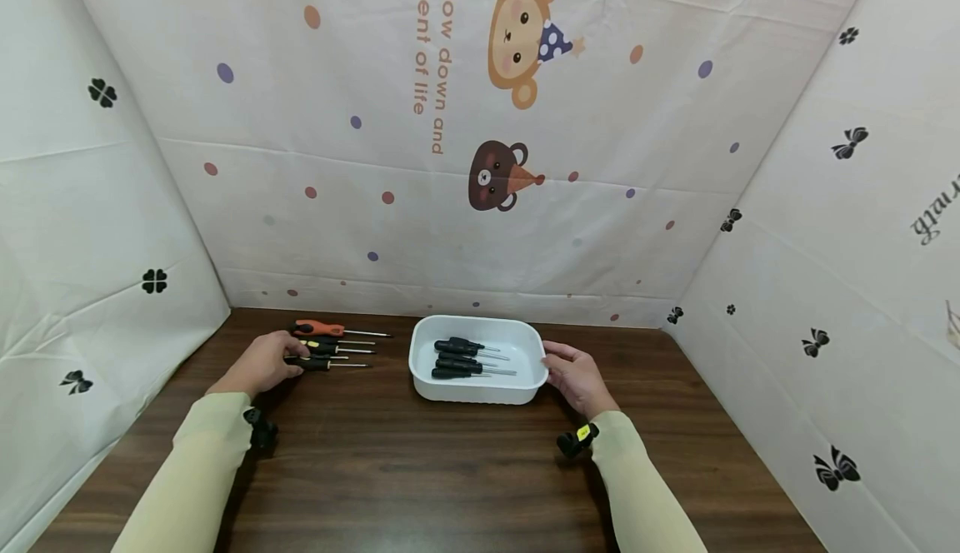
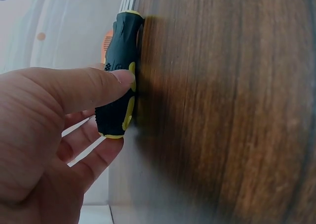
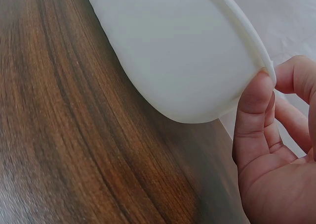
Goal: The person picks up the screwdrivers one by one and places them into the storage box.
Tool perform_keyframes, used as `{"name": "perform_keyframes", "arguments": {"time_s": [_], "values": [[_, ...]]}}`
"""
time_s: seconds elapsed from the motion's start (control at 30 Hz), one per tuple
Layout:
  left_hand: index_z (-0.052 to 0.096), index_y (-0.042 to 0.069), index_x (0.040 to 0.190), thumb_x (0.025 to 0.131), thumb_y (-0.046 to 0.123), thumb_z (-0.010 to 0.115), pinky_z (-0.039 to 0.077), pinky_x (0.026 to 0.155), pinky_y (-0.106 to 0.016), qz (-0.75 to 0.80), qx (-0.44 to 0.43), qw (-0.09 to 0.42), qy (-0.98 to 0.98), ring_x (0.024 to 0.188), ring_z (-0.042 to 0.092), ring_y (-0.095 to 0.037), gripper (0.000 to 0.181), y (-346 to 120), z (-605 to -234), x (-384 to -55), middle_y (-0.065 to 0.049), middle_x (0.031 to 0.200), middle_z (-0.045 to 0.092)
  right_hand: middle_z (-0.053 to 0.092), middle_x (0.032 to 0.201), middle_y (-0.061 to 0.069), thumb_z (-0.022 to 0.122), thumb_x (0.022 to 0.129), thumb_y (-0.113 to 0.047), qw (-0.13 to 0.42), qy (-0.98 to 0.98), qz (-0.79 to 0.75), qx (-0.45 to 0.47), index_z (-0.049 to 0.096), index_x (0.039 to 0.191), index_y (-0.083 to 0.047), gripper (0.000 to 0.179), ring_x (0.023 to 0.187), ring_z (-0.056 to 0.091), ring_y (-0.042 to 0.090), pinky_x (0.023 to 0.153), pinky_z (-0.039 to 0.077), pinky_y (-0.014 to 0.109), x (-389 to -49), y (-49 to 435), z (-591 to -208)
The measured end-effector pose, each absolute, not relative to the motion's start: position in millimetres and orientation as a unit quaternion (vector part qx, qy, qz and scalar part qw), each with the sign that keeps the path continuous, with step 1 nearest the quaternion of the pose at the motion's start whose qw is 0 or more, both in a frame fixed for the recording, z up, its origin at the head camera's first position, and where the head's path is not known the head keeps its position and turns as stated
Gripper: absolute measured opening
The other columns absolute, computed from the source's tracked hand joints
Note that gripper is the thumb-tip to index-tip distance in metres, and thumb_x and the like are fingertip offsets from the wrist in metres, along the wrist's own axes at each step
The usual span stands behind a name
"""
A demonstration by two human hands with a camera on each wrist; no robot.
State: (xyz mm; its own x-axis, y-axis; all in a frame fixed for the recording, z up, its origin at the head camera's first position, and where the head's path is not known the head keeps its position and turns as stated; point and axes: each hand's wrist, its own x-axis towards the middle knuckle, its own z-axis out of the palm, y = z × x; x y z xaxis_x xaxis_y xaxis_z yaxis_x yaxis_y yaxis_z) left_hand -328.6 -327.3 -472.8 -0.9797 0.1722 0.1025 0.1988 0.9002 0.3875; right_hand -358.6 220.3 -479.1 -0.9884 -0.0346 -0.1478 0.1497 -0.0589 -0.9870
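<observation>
My left hand (image 1: 264, 360) is at the left of the table, its thumb and fingers on the handle of a black-and-yellow screwdriver (image 2: 124, 41). In the left wrist view the thumb lies across the handle, with other fingers behind it. Alongside lie several more black-handled screwdrivers and an orange-handled screwdriver (image 1: 318, 328), shafts pointing right. My right hand (image 1: 577, 378) pinches the rim at the right end of a white plastic box (image 1: 480, 391). Inside the box, several small black-handled screwdrivers (image 1: 457, 362) lie in a row, shafts to the right.
The dark wood-grain table (image 1: 420, 470) runs back to a white printed cloth (image 1: 420, 228) hanging behind it. More white cloth stands along the left and right sides. A wrist camera (image 1: 576, 440) is strapped on the right wrist, another on the left.
</observation>
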Motion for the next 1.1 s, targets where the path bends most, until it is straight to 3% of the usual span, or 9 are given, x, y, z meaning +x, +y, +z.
{"name": "perform_keyframes", "arguments": {"time_s": [0.47, 1.1], "values": [[0.076, 0.008, 0.098, 0.082, 0.005, 0.082, 0.053, 0.08, -0.05, -0.214, -0.106, 0.04, -0.97, 0.088, 0.061, -0.026, 0.017, -333, -477, -324, -0.009, 0.098, 0.068, 0.071, 0.122, 0.018, 0.066, 0.095, 0.001, 0.067, 0.682, -0.727, 0.044, 0.057, 0.141, 0.005, 0.048, 0.073, 0.066, 0.011, 0.067, 0.059, 0.022, -358, 221, -479], [0.077, 0.006, 0.108, 0.085, 0.014, 0.083, 0.056, 0.083, -0.053, -0.265, -0.107, 0.036, -0.958, 0.094, 0.069, -0.029, 0.024, -330, -481, -315, -0.014, 0.106, 0.075, 0.072, 0.12, 0.017, 0.067, 0.095, 0.0, 0.064, 0.678, -0.731, 0.044, 0.057, 0.141, 0.006, 0.047, 0.075, 0.067, 0.01, 0.069, 0.059, 0.023, -357, 221, -479]]}}
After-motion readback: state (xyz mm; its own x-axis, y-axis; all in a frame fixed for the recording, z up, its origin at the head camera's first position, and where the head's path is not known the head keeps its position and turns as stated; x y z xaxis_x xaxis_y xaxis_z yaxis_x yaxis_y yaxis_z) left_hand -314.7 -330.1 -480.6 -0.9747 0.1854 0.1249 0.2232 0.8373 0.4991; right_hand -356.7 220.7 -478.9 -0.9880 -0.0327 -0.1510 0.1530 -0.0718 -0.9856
